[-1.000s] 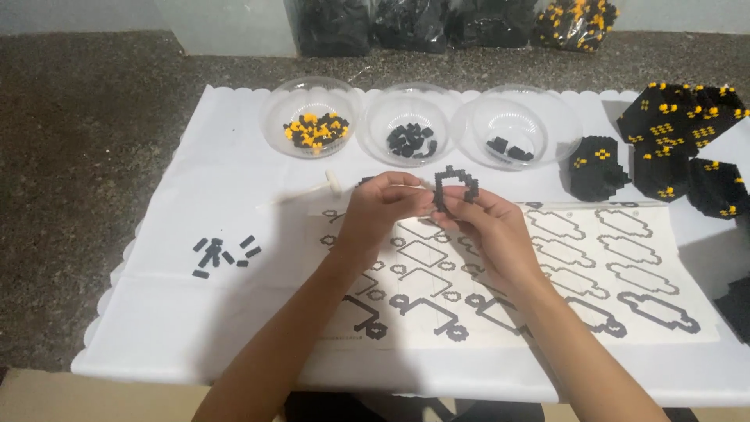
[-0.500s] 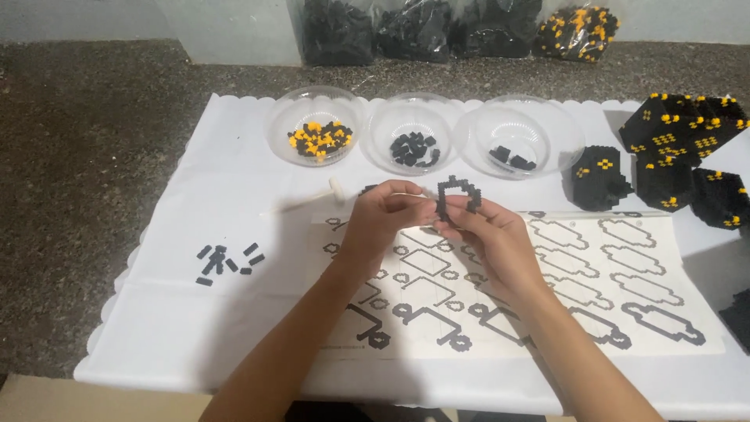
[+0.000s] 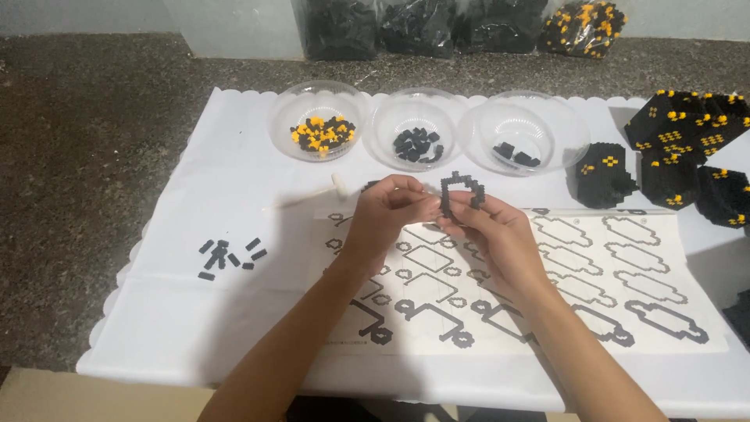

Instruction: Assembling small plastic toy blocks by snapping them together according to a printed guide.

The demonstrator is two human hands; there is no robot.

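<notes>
Both hands meet in the middle, just above a white paper sheet printed with black outline shapes (image 3: 625,266). The right hand (image 3: 488,234) has a tight grip on a small arch made of tiny black building bricks (image 3: 461,191). The arch stands up out of the fingers, with its open side down in the hand. The left hand (image 3: 387,215) is pinched narrow and its fingertips (image 3: 426,205) touch the left leg of the arch. I cannot tell if a loose brick sits between those fingertips.

Just left of the grip lies a little white plastic hammer (image 3: 316,195) on the white cloth (image 3: 195,312) that covers the bench. Farther left of the grip, well apart from it, is a small scatter of loose black bricks (image 3: 229,256).

Beyond the grip stand three clear round plastic bowls in a row. The left bowl (image 3: 319,129) holds yellow and black bricks. The middle bowl (image 3: 414,134) holds black bricks. The right bowl (image 3: 522,134) holds only a few black bricks.

Far to the right of the grip sit big finished black brick blocks with yellow dots (image 3: 680,156). Past the bowls, on the dark stone floor (image 3: 94,117), lie clear bags full of black and yellow bricks (image 3: 437,23).
</notes>
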